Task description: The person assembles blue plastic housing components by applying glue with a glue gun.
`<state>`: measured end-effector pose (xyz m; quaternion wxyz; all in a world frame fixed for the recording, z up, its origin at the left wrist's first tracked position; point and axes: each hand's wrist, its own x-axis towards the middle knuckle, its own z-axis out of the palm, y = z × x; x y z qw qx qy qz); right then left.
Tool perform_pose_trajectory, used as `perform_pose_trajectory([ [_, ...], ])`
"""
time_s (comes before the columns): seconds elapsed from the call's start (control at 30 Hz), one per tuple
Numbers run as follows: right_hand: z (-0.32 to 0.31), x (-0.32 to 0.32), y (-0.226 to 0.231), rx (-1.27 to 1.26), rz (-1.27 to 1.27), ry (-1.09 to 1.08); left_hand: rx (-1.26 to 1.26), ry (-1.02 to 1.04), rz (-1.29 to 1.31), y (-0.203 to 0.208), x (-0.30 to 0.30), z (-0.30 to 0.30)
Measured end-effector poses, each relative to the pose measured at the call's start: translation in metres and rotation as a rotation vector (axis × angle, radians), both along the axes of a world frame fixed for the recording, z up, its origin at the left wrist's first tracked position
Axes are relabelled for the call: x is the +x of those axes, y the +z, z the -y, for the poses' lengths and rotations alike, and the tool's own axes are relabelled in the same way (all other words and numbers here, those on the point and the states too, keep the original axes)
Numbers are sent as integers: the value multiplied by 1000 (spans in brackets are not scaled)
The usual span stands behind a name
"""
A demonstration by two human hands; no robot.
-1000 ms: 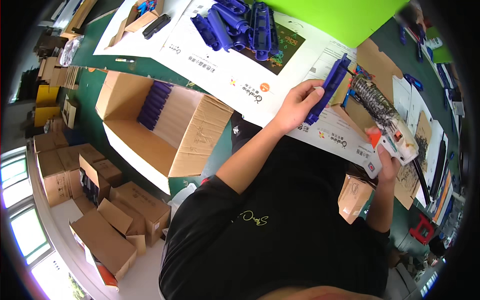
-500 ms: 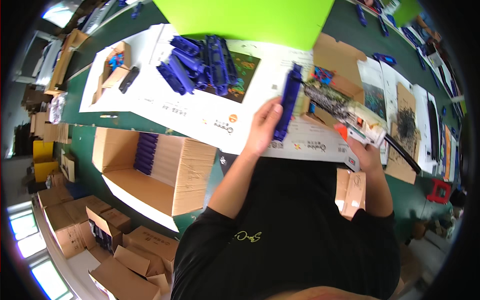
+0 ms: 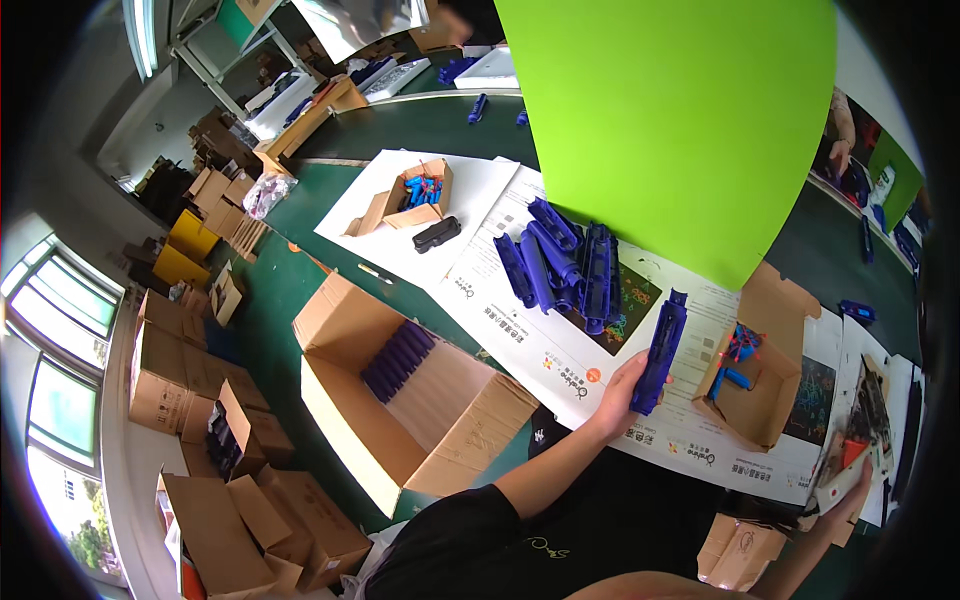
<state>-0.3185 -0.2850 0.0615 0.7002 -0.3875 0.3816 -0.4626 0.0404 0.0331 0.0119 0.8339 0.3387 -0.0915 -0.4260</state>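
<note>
Two grips, apart: left hand point(image 3: 622, 393), blue shell point(image 3: 661, 350); right hand point(image 3: 850, 490), glue gun point(image 3: 872, 408); box point(image 3: 750, 412) between, green board point(image 3: 670, 120) beyond, paper edge point(image 3: 715, 475) under left forearm point(image 3: 555, 470).

1. The green panel point(image 3: 670, 120) is standing on the white sheet point(image 3: 475, 300).
2. In front of the panel, the left hand point(image 3: 622, 395) is holding a blue shell point(image 3: 660, 355).
3. Well off to the panel's front right, the right hand point(image 3: 848, 502) is gripping a glue gun point(image 3: 856, 450).
4. A shell pile point(image 3: 575, 265) is lying just before the panel's lower left edge.
5. Near the panel's lower right corner, an open box point(image 3: 735, 430) is holding blue parts point(image 3: 738, 377).
6. Left of the panel, a black case point(image 3: 437, 234) is lying beside a small box point(image 3: 430, 212).
7. To the panel's front left, a carton point(image 3: 470, 430) is holding a shell row point(image 3: 398, 362).
</note>
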Motion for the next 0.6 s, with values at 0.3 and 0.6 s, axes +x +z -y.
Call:
perform_pose_trajectory([
  [0.3,76,-113,-28,-770,-2225,234,98,-4,105,-3,-2,8],
  [0.6,-68,169,64,-1102,-973,635,61,64,191,-17,5,8],
])
